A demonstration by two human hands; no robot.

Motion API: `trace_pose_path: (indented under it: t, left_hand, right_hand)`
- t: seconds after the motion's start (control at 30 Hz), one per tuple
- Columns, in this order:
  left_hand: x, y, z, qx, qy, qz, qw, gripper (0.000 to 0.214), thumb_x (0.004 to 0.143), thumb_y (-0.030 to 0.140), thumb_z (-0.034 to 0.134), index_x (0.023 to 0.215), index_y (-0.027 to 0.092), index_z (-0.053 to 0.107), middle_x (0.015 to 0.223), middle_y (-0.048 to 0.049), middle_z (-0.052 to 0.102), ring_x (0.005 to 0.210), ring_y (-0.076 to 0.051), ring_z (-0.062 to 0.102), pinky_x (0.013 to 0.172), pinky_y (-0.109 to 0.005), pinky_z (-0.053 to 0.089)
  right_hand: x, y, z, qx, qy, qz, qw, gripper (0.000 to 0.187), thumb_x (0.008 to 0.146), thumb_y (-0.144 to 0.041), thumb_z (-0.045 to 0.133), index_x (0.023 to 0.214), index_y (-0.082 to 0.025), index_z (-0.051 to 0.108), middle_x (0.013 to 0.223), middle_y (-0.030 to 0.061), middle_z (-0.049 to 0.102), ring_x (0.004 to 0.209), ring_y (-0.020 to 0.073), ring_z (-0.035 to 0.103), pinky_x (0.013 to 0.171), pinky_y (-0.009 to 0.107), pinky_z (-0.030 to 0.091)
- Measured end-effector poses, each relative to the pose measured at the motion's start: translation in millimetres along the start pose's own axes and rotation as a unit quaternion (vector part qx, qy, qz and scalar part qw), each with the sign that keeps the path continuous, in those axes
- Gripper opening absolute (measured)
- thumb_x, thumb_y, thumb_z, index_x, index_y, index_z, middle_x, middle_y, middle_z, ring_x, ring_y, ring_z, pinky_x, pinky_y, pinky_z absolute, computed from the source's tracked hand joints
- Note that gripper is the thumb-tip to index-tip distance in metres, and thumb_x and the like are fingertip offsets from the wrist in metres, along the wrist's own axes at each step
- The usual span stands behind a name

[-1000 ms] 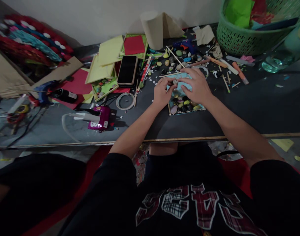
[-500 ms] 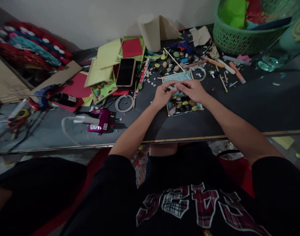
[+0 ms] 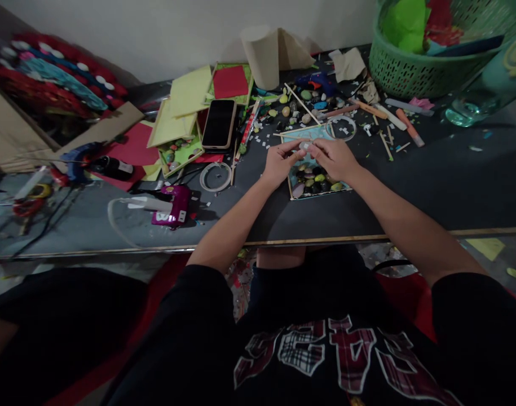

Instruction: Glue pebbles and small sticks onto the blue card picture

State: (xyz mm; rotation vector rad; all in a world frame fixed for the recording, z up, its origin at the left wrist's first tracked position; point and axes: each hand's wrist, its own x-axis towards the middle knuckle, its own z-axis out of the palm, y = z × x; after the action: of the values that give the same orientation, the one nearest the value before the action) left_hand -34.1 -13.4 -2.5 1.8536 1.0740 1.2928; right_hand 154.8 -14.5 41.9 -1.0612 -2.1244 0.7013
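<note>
Curled fingers (image 3: pixel 299 154) converge, apparently pinching something pale (image 3: pixel 305 145).

Right at the fingertips, a small pale piece (image 3: pixel 305 145) sits between left hand (image 3: pixel 278 163) and right hand (image 3: pixel 336 158), mostly covered, too small to call stone or otherwise! How the right hand grips it can't be made out. Those hands block the middle of the blue backing (image 3: pixel 313 132). Up top, the green basket (image 3: pixel 404 70) runs off the upper edge, the greenish bottle (image 3: pixel 501 70) is sliced at right, and a neighbouring person's dark clothing (image 3: pixel 67 316) is cut off at left.
</note>
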Motion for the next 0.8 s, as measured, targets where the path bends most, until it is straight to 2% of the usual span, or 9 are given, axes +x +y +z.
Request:
trace_pose_path:
  t: [0.07, 0.13, 0.23, 0.3, 0.4, 0.47, 0.57, 0.7, 0.8]
  left_hand:
    - [-1, 3, -0.9, 0.029, 0.018, 0.020, 0.999, 0.038, 0.092, 0.054, 0.063, 0.113, 0.025, 0.075, 0.103, -0.0051, 0.077, 0.090, -0.017, 0.071, 0.079, -0.031, 0.057]
    - [-2, 7, -1.4, 0.059, 0.035, 0.050, 0.996, 0.032, 0.092, 0.050, 0.064, 0.110, 0.026, 0.076, 0.100, -0.0049, 0.077, 0.088, -0.016, 0.069, 0.078, -0.031, 0.056]
    - [-5, 12, -0.2, 0.080, 0.055, 0.077, 0.992, 0.032, 0.091, 0.051, 0.066, 0.106, 0.025, 0.078, 0.097, -0.0053, 0.078, 0.088, -0.017, 0.067, 0.077, -0.031, 0.056]
    - [-7, 15, 1.4, 0.088, 0.059, 0.059, 0.993, 0.037, 0.090, 0.056, 0.065, 0.106, 0.025, 0.078, 0.097, -0.0051, 0.077, 0.084, -0.016, 0.066, 0.074, -0.030, 0.055]
    - [-8, 16, 2.3, 0.102, 0.076, 0.027, 0.992, 0.042, 0.090, 0.061, 0.062, 0.111, 0.028, 0.076, 0.095, -0.0034, 0.076, 0.076, -0.015, 0.064, 0.072, -0.030, 0.054]
    - [-8, 17, 1.4, 0.126, 0.105, 0.048, 0.985, 0.041, 0.091, 0.061, 0.060, 0.113, 0.030, 0.076, 0.089, -0.0026, 0.074, 0.079, -0.016, 0.063, 0.076, -0.032, 0.054]
    - [-8, 17, -1.1, 0.172, 0.140, 0.101, 0.970, 0.037, 0.093, 0.058, 0.059, 0.114, 0.032, 0.075, 0.086, -0.0027, 0.072, 0.088, -0.018, 0.063, 0.086, -0.035, 0.052]
    - [-6, 11, -3.2, 0.207, 0.129, 0.109, 0.964, 0.037, 0.094, 0.058, 0.057, 0.118, 0.034, 0.073, 0.096, -0.0036, 0.072, 0.094, -0.018, 0.062, 0.090, -0.037, 0.050]
    - [-5, 11, -2.5, 0.217, 0.098, 0.095, 0.967, 0.046, 0.097, 0.061, 0.046, 0.124, 0.032, 0.070, 0.100, -0.0051, 0.072, 0.097, -0.019, 0.063, 0.092, -0.038, 0.049]
  right_hand:
    - [-2, -2, -2, -0.063, 0.016, -0.007, 0.998, 0.074, 0.085, -0.089, 0.029, 0.065, -0.021, 0.050, 0.056, 0.0007, 0.049, 0.054, 0.0133, 0.044, 0.060, 0.030, 0.036]
    - [-3, -3, -2, -0.074, 0.035, -0.012, 0.997, 0.073, 0.089, -0.086, 0.028, 0.062, -0.021, 0.050, 0.056, 0.0008, 0.049, 0.054, 0.0131, 0.043, 0.059, 0.030, 0.033]
    - [-4, -4, -3, -0.034, 0.048, -0.023, 0.998, 0.074, 0.095, -0.078, 0.021, 0.061, -0.020, 0.053, 0.055, 0.0013, 0.050, 0.055, 0.0137, 0.047, 0.061, 0.031, 0.034]
    - [-4, -4, -4, 0.011, 0.064, -0.018, 0.998, 0.073, 0.096, -0.076, 0.021, 0.063, -0.021, 0.056, 0.054, 0.0010, 0.051, 0.055, 0.0137, 0.049, 0.062, 0.031, 0.037]
    - [-3, -4, -5, 0.103, 0.074, -0.011, 0.992, 0.058, 0.089, -0.077, 0.046, 0.088, -0.022, 0.066, 0.067, 0.0002, 0.061, 0.058, 0.0129, 0.052, 0.059, 0.029, 0.041]
    - [-2, -3, -4, 0.159, 0.069, -0.010, 0.985, 0.055, 0.079, -0.071, 0.066, 0.103, -0.022, 0.069, 0.076, 0.0011, 0.067, 0.062, 0.0131, 0.055, 0.057, 0.028, 0.044]
    - [-1, 1, 1, 0.199, 0.084, 0.008, 0.976, 0.049, 0.075, -0.061, 0.074, 0.103, -0.020, 0.075, 0.078, 0.0026, 0.070, 0.064, 0.0141, 0.059, 0.060, 0.030, 0.049]
    - [0, 3, 6, 0.224, 0.085, 0.033, 0.970, 0.045, 0.075, -0.050, 0.075, 0.110, -0.021, 0.077, 0.077, 0.0017, 0.070, 0.063, 0.0131, 0.058, 0.058, 0.029, 0.049]
    - [1, 3, 7, 0.231, 0.085, 0.036, 0.968, 0.042, 0.075, -0.046, 0.076, 0.109, -0.022, 0.078, 0.080, 0.0019, 0.071, 0.066, 0.0136, 0.060, 0.060, 0.029, 0.051]
